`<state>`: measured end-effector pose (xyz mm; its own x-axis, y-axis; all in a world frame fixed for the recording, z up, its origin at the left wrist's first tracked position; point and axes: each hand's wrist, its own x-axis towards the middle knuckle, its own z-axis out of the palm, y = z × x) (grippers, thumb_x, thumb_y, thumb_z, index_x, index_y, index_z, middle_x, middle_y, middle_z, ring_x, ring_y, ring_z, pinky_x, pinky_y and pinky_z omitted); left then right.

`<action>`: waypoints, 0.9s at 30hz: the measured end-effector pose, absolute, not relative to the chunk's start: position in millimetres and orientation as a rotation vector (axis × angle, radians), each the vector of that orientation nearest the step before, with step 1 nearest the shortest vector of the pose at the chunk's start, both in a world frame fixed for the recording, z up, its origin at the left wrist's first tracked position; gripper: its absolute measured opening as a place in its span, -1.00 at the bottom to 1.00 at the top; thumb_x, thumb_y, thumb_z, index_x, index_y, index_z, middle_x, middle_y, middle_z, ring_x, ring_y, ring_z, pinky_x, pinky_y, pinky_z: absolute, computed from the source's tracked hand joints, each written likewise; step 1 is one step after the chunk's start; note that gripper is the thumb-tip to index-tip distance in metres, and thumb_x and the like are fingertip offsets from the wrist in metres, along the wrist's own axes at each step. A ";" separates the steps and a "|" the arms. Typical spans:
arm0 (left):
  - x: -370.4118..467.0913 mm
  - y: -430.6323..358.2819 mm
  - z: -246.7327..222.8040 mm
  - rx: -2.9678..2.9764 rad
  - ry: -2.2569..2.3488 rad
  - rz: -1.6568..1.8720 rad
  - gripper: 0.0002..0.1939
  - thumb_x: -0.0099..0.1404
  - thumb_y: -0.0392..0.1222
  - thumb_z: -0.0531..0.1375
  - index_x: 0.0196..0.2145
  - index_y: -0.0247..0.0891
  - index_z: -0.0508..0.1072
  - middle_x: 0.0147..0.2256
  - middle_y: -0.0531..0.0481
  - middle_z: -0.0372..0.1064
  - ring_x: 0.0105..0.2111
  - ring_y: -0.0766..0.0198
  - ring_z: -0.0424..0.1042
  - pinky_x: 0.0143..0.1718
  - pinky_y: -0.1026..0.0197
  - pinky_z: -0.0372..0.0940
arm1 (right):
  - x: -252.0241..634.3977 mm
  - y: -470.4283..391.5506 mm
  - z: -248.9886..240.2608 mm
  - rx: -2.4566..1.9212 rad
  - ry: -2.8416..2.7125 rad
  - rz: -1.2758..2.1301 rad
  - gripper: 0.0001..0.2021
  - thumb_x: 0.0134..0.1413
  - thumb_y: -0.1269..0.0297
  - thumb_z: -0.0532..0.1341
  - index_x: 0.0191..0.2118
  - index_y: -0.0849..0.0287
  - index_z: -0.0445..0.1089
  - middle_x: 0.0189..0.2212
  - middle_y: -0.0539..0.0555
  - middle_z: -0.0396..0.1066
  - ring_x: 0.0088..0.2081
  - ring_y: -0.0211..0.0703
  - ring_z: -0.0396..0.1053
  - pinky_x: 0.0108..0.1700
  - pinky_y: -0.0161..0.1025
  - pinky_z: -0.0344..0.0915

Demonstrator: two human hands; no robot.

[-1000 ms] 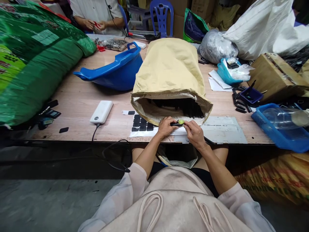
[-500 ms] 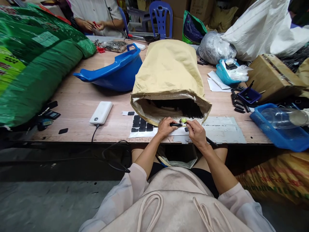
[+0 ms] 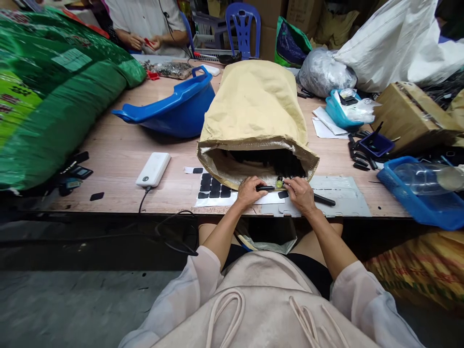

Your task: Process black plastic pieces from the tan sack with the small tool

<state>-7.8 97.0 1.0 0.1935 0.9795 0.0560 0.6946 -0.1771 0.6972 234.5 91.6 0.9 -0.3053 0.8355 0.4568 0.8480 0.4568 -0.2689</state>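
Observation:
My left hand (image 3: 248, 192) is closed on a slim black plastic piece (image 3: 266, 188) whose end points right. Opposite it, my right hand (image 3: 300, 193) grips what looks like a small mallet; its yellow-green round face (image 3: 279, 184) sits near the tip of the black piece. The mallet's black handle (image 3: 325, 200) sticks out to the right beneath my palm. Both hands are at the mouth of a tan woven sack (image 3: 259, 106) that lies on its side with dark pieces (image 3: 290, 166) inside. A white sheet with black rounded-square stickers (image 3: 210, 186) lies by my left hand.
On the left are a white power bank (image 3: 153, 169) with a cable, a blue basin (image 3: 170, 108) and a big green sack (image 3: 72, 96). To the right stand a blue basket (image 3: 416, 188) and a cardboard box (image 3: 413, 108). Across the table a person's hands (image 3: 147, 42) hold something red.
My right hand has turned and lowered, bringing the mallet's head down and exposing more of its handle at the right. My left hand keeps its grip on the black piece.

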 end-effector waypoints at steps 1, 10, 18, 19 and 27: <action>-7.9 96.5 1.1 1.948 1.557 0.696 -0.79 0.17 -0.18 0.40 -0.19 -0.09 0.65 -0.21 0.02 0.52 -0.08 0.07 0.45 0.02 0.08 0.34 | 235.7 92.4 -2.2 -1.391 -2.192 -0.049 -0.72 0.43 0.23 0.10 -0.04 0.07 0.58 -0.26 0.11 0.51 -0.20 -0.04 0.38 -0.08 -0.13 0.31; -9.2 97.3 2.3 1.968 1.547 0.715 -0.84 0.26 -0.11 0.37 -0.19 -0.13 0.63 -0.21 -0.01 0.51 -0.09 0.07 0.45 0.03 0.07 0.32 | 234.4 91.9 -10.3 -1.425 -2.184 -0.006 -0.75 0.40 0.25 0.12 -0.06 0.08 0.56 -0.23 0.13 0.48 -0.15 -0.03 0.34 -0.04 -0.12 0.29; -1.2 3.0 12.1 1.964 0.984 0.739 -0.74 0.43 0.01 0.22 -0.07 -0.16 0.59 -0.18 -0.12 0.56 -0.15 0.12 0.51 -0.03 0.12 0.38 | 234.3 92.0 -10.2 -1.467 -2.176 0.042 -0.76 0.37 0.25 0.13 -0.05 0.05 0.56 -0.21 0.13 0.47 -0.13 -0.01 0.33 -0.01 -0.09 0.30; 1.6 -10.9 6.1 1.965 0.917 0.635 -0.73 0.44 0.03 0.22 -0.06 -0.15 0.59 -0.18 -0.11 0.57 -0.18 0.14 0.52 -0.06 0.14 0.38 | 234.2 91.9 -10.1 -1.467 -2.177 0.041 -0.76 0.37 0.26 0.13 -0.05 0.06 0.56 -0.20 0.13 0.47 -0.13 -0.01 0.33 -0.01 -0.09 0.30; 19.8 -27.9 -76.7 1.796 1.264 -0.062 -0.64 0.39 -0.11 0.25 0.12 -0.10 0.55 0.07 -0.11 0.57 0.09 0.00 0.54 0.08 0.08 0.39 | 233.4 91.7 -8.1 -1.468 -2.182 0.023 -0.77 0.35 0.29 0.16 -0.06 0.11 0.56 -0.23 0.14 0.44 -0.15 -0.02 0.32 -0.04 -0.12 0.28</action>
